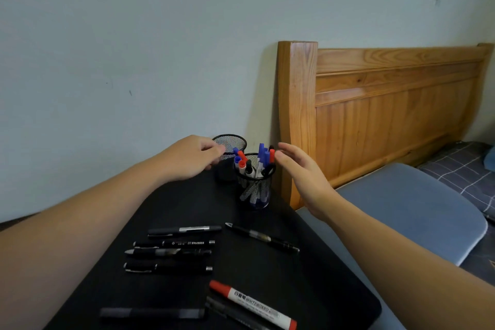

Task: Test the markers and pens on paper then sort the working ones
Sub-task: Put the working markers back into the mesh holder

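Two black mesh cups stand at the far end of the black table (308,281). The nearer cup (255,190) holds several blue, red and black markers. The farther cup (230,142) looks empty from here. My left hand (191,157) hovers with loosely curled fingers beside the farther cup and holds nothing. My right hand (300,169) is open, fingers straight, just right of the marker tops. Several black pens (171,252) lie in a row near me, with one black pen (262,237) apart to the right. A red whiteboard marker (251,304) lies at the front.
A wooden headboard (375,104) stands right of the table, against the pale wall. A blue cushioned chair seat (412,209) sits beside the table's right edge. Two dark pens (152,313) lie at the table's front, near the red marker.
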